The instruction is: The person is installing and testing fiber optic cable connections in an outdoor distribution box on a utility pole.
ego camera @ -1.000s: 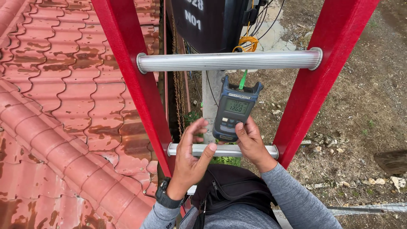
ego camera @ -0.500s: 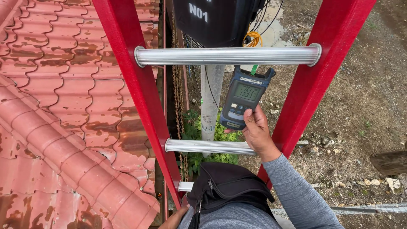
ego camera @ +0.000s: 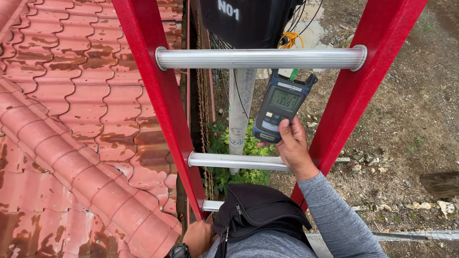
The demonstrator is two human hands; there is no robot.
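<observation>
My right hand [ego camera: 292, 145] holds a dark blue hand-held meter [ego camera: 279, 107] with a lit screen, raised between two ladder rungs; a green plug sticks out of its top. My left hand [ego camera: 197, 236] is low at the bottom edge, next to the red left ladder rail [ego camera: 160, 100] and a black pouch [ego camera: 258, 210] on my chest. Whether it grips the rail or a rung I cannot tell.
The red ladder has silver rungs [ego camera: 260, 58]. A grey pole [ego camera: 240, 102] carries a black box [ego camera: 248, 21] with black and yellow cables. Red rusty roof tiles [ego camera: 71, 119] lie to the left, stony ground [ego camera: 411, 119] far below at right.
My left hand left the meter and dropped to the bottom edge. My right hand alone lifted the meter higher, toward the upper rung.
</observation>
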